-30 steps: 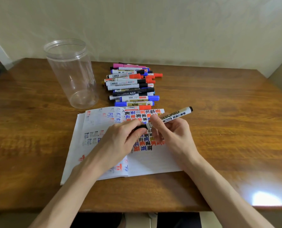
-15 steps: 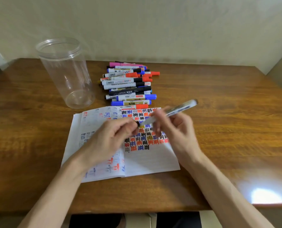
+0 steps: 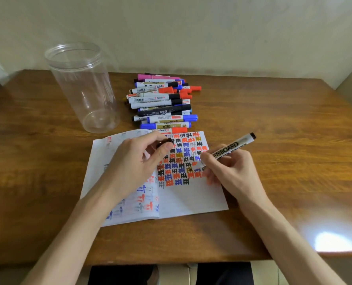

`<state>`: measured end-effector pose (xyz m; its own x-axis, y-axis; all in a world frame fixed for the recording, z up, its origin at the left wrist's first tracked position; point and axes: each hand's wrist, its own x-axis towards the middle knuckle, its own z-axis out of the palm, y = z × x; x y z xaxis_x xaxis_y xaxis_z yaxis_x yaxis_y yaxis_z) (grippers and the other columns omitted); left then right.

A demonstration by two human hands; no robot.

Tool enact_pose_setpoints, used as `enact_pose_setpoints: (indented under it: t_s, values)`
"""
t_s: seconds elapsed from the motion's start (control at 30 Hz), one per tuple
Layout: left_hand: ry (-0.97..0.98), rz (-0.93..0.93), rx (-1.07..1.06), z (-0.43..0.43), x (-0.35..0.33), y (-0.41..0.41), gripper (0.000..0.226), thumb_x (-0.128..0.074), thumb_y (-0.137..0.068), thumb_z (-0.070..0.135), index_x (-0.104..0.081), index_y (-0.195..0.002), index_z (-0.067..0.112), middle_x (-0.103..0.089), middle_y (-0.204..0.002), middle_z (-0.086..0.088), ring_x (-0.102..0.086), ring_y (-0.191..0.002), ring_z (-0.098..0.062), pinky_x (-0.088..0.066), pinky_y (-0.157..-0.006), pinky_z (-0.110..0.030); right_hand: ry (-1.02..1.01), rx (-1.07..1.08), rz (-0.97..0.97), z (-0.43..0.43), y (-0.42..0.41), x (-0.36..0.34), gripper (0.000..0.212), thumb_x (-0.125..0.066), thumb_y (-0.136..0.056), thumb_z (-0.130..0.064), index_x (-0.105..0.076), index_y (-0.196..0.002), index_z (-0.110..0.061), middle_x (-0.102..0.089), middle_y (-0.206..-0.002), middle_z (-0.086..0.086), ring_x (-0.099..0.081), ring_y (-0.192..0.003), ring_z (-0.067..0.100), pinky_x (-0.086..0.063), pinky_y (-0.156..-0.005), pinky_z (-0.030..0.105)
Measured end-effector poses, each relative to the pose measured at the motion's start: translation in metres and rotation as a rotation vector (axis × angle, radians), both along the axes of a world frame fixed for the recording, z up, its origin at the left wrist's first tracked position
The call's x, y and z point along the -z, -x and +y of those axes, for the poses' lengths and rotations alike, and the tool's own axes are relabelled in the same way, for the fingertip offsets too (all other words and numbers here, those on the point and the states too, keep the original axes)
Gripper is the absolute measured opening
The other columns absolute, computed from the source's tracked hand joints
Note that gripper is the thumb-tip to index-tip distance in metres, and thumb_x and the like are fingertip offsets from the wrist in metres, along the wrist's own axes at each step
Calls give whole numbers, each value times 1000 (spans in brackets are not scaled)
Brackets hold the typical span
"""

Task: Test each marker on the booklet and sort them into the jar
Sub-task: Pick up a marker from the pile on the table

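An open booklet (image 3: 191, 200) lies on the table, its right page covered with red, blue and black test marks. My right hand (image 3: 230, 171) grips a white whiteboard marker (image 3: 232, 147) like a pen, tip down on the page among the marks. My left hand (image 3: 136, 161) rests on the left page and pinches the marker's black cap (image 3: 166, 140) between thumb and fingers. A clear plastic jar (image 3: 82, 87) stands empty and upright at the back left. A pile of markers (image 3: 162, 101) lies behind the booklet.
The wooden table (image 3: 284, 124) ends at a front edge near my body and meets a pale wall at the back. A bright light reflection sits on the front right corner. Bare wood lies right of the booklet.
The cap has come off the marker. My left hand drew left with the cap; my right hand turned the marker tip down onto the right page.
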<state>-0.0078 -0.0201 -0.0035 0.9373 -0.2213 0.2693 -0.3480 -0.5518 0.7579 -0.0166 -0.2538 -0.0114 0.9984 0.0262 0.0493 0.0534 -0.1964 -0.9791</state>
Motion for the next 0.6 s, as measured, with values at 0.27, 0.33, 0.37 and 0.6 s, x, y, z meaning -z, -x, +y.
enact_pose_setpoints:
  t_s: [0.27,0.33,0.37,0.6]
  values:
    - [-104,-10,33,6,17,6,31,-56,-96,53,-71,-111,30,-71,-90,18,-69,-85,-8,-54,-68,-31,114,34,-91,2,8,13,17,-79,-89,-11,-69,-76,-11,-75,-72,-6,-70,-63,4,-46,-58,11]
    - [-98,-15,17,6,21,8,30,-56,-96,53,-71,-110,30,-71,-90,19,-68,-86,-7,-53,-67,-30,137,29,-112,2,9,16,19,-79,-90,-12,-68,-74,-12,-74,-71,-9,-69,-62,4,-44,-56,10]
    - [-111,-29,12,5,22,9,31,-55,-96,54,-70,-109,31,-70,-90,20,-67,-86,-6,-53,-67,-29,155,24,-123,2,9,16,20,-80,-90,-13,-68,-74,-13,-74,-72,-9,-69,-63,5,-44,-56,11]
    - [-177,-87,-2,1,24,10,26,-59,-95,52,-69,-109,33,-66,-89,26,-64,-84,-1,-48,-63,-13,203,32,-152,3,8,18,20,-80,-90,-17,-68,-73,-18,-74,-72,-9,-71,-64,9,-49,-55,18]
